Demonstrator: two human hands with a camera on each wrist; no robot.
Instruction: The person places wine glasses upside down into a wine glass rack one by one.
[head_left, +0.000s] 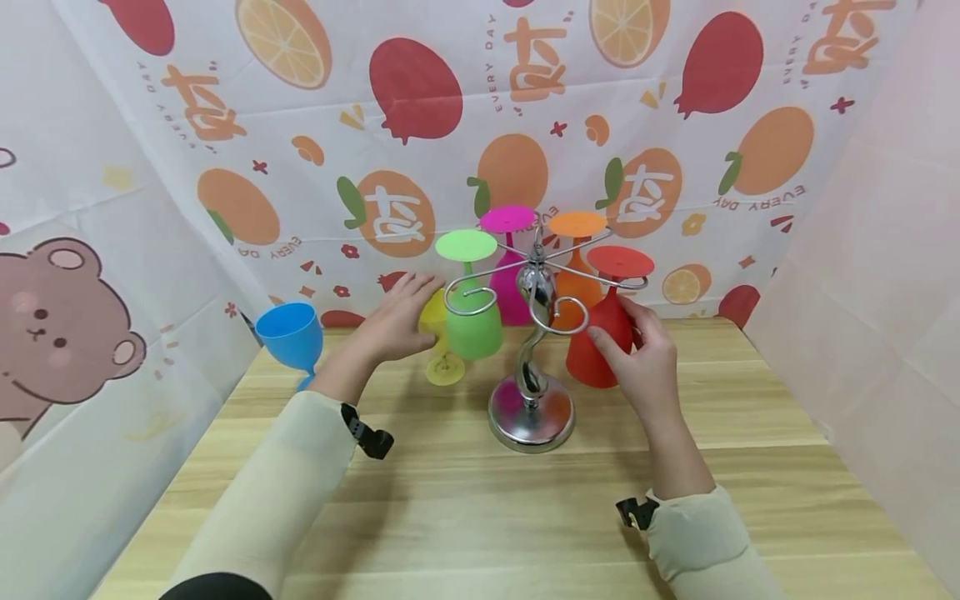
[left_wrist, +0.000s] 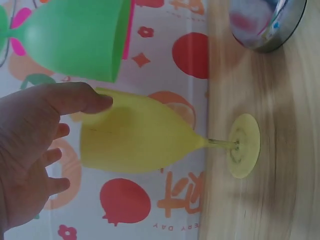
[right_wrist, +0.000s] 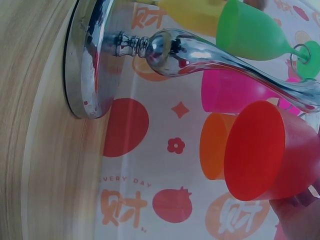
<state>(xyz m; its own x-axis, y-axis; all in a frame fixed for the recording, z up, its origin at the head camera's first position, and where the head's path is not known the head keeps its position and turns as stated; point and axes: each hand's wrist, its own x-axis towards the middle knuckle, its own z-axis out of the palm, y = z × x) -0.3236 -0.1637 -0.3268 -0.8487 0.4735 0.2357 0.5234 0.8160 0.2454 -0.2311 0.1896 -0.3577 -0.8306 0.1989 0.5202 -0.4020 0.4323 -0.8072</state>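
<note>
My right hand holds a red goblet that hangs upside down at the right of a chrome glass rack. Its thumb lies across the front of the bowl, the fingers behind. At the left, my left hand reaches to a yellow goblet standing upright on the table. The thumb overlaps that goblet's rim, and the other fingers are spread just short of it. Green, magenta and orange goblets also hang inverted from the rack's wire arms.
A blue goblet stands upright at the left, beyond my left forearm. Two curled wire loops of the rack point toward me. Behind the wooden table hangs a fruit-print cloth, with pale cloth walls on both sides.
</note>
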